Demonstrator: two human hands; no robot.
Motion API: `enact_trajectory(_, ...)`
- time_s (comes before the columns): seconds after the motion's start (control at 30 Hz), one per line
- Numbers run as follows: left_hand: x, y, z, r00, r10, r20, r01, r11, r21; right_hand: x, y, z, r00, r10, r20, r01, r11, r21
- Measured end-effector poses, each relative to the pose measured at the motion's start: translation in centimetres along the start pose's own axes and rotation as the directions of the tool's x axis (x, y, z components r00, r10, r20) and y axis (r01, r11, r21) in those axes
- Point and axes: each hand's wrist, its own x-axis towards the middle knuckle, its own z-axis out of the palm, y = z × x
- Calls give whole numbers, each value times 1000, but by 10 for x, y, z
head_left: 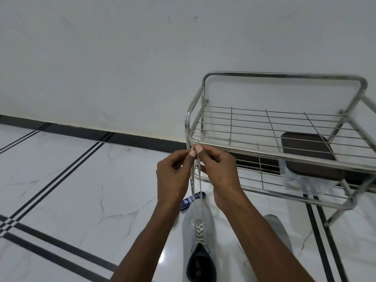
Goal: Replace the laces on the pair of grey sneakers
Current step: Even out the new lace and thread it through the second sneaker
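A grey sneaker [207, 218] stands on the floor below my hands, toe pointing away, with a pale lace [200, 192] crossed through its lower eyelets. Both lace ends rise taut from the shoe to my fingertips. My left hand [173, 176] pinches one end between thumb and forefinger. My right hand [219, 171] pinches the other end right beside it; the two thumbs almost touch. The second grey sneaker [279, 226] lies to the right, mostly hidden behind my right forearm.
A steel wire shoe rack [284, 155] stands against the wall on the right, with a dark brown pad [305, 155] and a clear plastic bag [293, 180] on it. A small blue packet [193, 200] lies on the white marble floor [81, 190] beyond the sneaker's toe.
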Motion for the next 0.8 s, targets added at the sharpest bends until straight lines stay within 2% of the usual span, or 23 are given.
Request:
enact_trajectory(0.27, 1, -2, -1, 1000, -2, -15, 2, 1000, 7, 1, 1, 1, 1000, 21, -14, -21, 1000, -3)
enact_trajectory(0.43, 4, -9, -1, 1000, 4, -15, -3, 1000, 31, 3, 2, -6, 1000, -16, 16, 17, 1000, -26)
enact_trajectory(0.5, 4, -18, -3, 1000, -12, -28, 13, 999, 45, 5, 10, -15, 999, -42, -16, 39, 991, -129)
enact_trajectory(0.6, -1, -39, -15, 995, -79, -68, 84, 994, 65, 10, 30, -38, 994, -87, -66, 56, 927, -372)
enact_trajectory(0.7, -17, -74, -31, 974, -209, -91, 218, 970, 108, 5, 60, -62, 997, -34, -76, -10, 856, -516)
enact_trajectory(0.8, -41, -111, -43, 954, -279, -112, 296, 937, 186, -5, 101, -82, 995, 68, -80, -102, 799, -592)
